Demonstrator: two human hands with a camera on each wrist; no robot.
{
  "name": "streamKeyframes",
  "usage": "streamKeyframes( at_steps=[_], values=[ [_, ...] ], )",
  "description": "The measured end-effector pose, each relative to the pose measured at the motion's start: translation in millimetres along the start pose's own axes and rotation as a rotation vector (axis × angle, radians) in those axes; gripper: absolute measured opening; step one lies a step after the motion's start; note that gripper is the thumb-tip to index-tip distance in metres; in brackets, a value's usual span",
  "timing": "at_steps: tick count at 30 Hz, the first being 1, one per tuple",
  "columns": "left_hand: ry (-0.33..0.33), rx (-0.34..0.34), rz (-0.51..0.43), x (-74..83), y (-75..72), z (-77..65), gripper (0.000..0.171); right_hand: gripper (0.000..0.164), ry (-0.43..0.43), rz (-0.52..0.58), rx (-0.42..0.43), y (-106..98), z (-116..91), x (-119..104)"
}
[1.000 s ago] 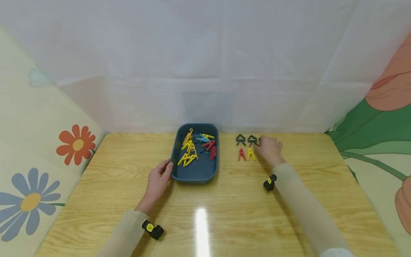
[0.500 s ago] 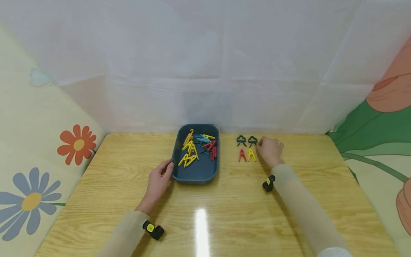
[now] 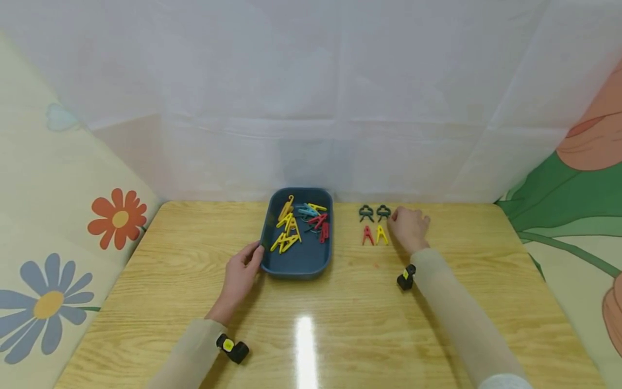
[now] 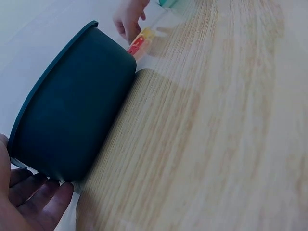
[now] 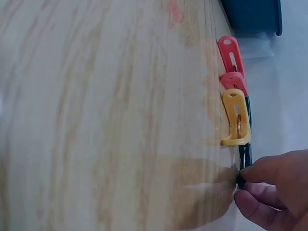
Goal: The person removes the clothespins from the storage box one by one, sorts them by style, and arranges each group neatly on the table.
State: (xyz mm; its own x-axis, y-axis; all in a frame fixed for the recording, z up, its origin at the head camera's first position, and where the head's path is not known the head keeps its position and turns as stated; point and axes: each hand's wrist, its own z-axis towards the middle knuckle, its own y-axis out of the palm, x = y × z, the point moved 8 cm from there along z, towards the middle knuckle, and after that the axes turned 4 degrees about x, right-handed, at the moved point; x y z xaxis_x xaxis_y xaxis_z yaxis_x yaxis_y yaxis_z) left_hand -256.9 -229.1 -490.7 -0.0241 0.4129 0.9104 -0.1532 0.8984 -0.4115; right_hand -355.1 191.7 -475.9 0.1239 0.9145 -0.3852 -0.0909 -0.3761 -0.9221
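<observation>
In the head view my left hand (image 3: 242,270) grips the near left side of a dark blue plastic tray (image 3: 296,268), thumb by the rim and fingers against the outer wall. My right hand (image 3: 410,228) is at the right end of a small group of clips. Its thumb and fingertip pinch the end of a dark green clip (image 5: 242,181) in the right wrist view. Two dark green cloverleaf-shaped clips (image 3: 366,213) lie side by side. In front of them are a red clothespin (image 3: 367,235) and a yellow clothespin (image 3: 382,235).
Inside the tray lie several yellow clothespins (image 3: 289,242), blue clothespins (image 3: 307,210) and red clothespins (image 3: 324,232). White sheeting (image 3: 311,124) hangs behind the wooden table (image 3: 359,319). Flower-patterned panels (image 3: 116,219) stand at both sides.
My right hand has shifted very slightly away from the right dark green clip, its fingertips still beside it. My left hand and the tray stay in place.
</observation>
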Motion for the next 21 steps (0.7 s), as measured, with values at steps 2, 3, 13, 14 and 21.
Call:
streamKeyframes(
  at_steps=[2, 3, 13, 14, 21],
  values=[
    [0.006, 0.002, -0.002, 0.9, 0.1, -0.1, 0.046, 0.023, -0.001, 0.002, 0.003, -0.5, -0.5, 0.0],
    [0.009, 0.003, 0.001, 1.3, 0.1, -0.3, 0.046, 0.024, -0.004, 0.003, 0.008, -0.9, -0.8, -0.1],
    [0.010, 0.002, 0.026, 4.1, -1.4, -1.2, 0.044, 0.025, -0.115, 0.026, 0.089, -16.0, -4.8, -30.3],
    [0.012, 0.002, 0.031, 4.7, -1.7, -0.9, 0.044, 0.025, -0.132, 0.035, 0.091, -17.5, -5.5, -36.1],
    [0.021, -0.003, 0.019, 6.3, 0.3, 1.9, 0.041, 0.018, -0.339, 0.071, 0.079, -20.9, -14.2, -87.9]
  ],
)
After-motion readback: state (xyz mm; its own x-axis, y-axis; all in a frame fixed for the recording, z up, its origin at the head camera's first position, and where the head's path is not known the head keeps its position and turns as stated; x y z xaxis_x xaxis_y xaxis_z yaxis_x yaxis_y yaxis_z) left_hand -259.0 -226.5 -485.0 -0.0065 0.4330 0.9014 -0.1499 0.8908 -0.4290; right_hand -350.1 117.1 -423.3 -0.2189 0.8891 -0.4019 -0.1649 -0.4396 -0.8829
